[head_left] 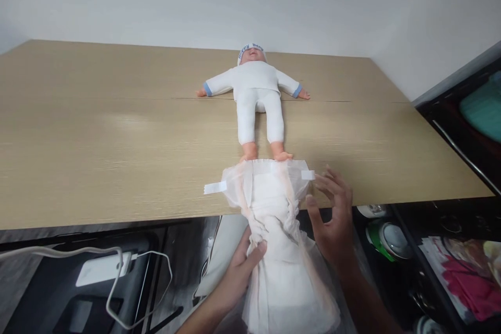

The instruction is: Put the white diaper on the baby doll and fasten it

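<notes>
A baby doll [256, 95] in a white suit and cap lies on its back on the wooden table [117, 156], feet toward me. A white diaper [274, 203] is unfolded just below its feet and hangs over the table's front edge. My left hand [240, 269] pinches the diaper's left side near its narrow middle. My right hand [332, 214] hovers by the diaper's right edge with fingers spread, near the right tape tab [308, 174]. The left tape tab [215, 187] sticks out on the table.
A white wall stands behind the table. Below the front edge at left lie a white charger and cable [104, 269]. At right, dark shelves [462, 130] hold a teal item, a green and white container [385, 235] and pink cloth.
</notes>
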{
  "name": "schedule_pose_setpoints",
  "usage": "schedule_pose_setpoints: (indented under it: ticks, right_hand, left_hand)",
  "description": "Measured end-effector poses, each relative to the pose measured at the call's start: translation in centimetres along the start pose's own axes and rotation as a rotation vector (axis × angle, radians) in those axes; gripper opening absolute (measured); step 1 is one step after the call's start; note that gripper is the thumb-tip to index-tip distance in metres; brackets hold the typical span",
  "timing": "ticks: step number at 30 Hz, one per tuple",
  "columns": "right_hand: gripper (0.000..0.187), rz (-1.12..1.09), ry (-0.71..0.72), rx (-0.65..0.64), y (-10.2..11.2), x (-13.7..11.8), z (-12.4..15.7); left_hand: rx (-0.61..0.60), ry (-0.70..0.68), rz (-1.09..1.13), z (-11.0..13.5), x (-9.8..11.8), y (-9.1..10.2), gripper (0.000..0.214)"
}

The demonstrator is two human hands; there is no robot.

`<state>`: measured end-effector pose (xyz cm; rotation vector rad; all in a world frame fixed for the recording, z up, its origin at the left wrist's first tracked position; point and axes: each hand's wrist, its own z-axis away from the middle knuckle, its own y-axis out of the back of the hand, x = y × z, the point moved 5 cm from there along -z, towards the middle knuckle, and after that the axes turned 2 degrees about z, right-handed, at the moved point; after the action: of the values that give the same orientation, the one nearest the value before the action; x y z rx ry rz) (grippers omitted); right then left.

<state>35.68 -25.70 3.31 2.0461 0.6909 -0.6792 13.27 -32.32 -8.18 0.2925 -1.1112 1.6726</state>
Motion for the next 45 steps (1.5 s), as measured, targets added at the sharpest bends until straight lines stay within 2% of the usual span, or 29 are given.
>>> schedule_pose_setpoints:
  ticks: [2, 5, 7, 10, 14, 17, 20, 23, 26, 28, 30, 32, 35, 37, 39, 42, 45]
  right_hand:
    - [0.038, 0.050, 0.116, -0.058, -0.6, -1.3, -0.6]
    - [0.037, 0.078, 0.307, -0.246, -2.8, -3.4, -1.4]
    - [0.038, 0.080, 0.371, -0.319, -3.9, -3.9, -1.9]
    - [0.039, 0.113, 0.313, -0.277, -3.8, -2.4, -2.8]
    - [0.039, 0.241, 0.138, -0.174, -1.7, 3.0, -3.6]
    - [0.036, 0.258, 0.101, -0.237, -0.9, 5.8, -3.8]
    - [0.023, 0.186, 0.082, -0.325, -0.9, 6.5, -3.8]
    - [0.015, 0.170, 0.070, -0.301, -0.9, 6.5, -4.3]
    - [0.013, 0.216, 0.096, -0.189, -0.6, 5.4, -4.7]
    - [0.015, 0.202, 0.151, -0.165, -0.8, 3.6, -4.5]
    - [0.024, 0.142, 0.248, -0.266, -1.9, 0.8, -3.8]
    - [0.040, 0.098, 0.357, -0.453, -3.6, -2.0, -2.9]
    - [0.061, 0.126, 0.450, -0.694, -6.5, -4.1, -1.8]
    - [0.066, 0.154, 0.459, -0.774, -8.1, -4.0, -1.6]
    - [0.068, 0.161, 0.458, -0.798, -9.1, -3.3, -1.7]
    - [0.071, 0.151, 0.476, -0.793, -9.7, -2.4, -1.9]
    - [0.075, 0.156, 0.497, -0.785, -9.7, -2.0, -2.1]
  left_hand:
    - [-0.024, -0.031, -0.057, 0.0, 0.3, 0.0, 0.077]
    - [-0.040, -0.076, -0.138, 0.0, 1.0, -0.2, 0.074]
    - [-0.039, -0.084, -0.161, 0.1, 1.3, -0.2, 0.074]
    - [-0.005, -0.082, -0.179, 0.4, 1.5, 0.0, 0.068]
    - [0.022, -0.057, -0.177, 0.8, 1.5, 0.3, 0.059]
    - [0.023, -0.046, -0.164, 0.9, 1.6, 0.2, 0.057]
    - [0.017, -0.036, -0.161, 0.8, 1.5, 0.1, 0.053]
    - [0.003, -0.014, -0.138, 0.8, 1.1, 0.1, 0.052]
    - [-0.010, -0.012, -0.129, 0.9, 0.8, 0.0, 0.053]
    - [-0.018, -0.032, -0.150, 0.9, 0.8, -0.3, 0.051]
    - [-0.016, -0.062, -0.174, 0.9, 0.9, -0.6, 0.049]
    - [-0.017, -0.077, -0.188, 0.8, 1.0, -0.8, 0.047]
    - [-0.049, -0.070, -0.234, 1.2, 1.3, -0.9, 0.044]
    - [-0.041, -0.094, -0.361, 2.1, 2.3, -0.5, 0.043]
    - [-0.004, -0.160, -0.584, 3.3, 4.3, 0.2, 0.043]
    - [-0.037, -0.342, -0.960, 4.5, 9.1, 0.4, 0.045]
    - [-0.088, -0.616, -1.205, 3.2, 15.1, -0.1, 0.038]
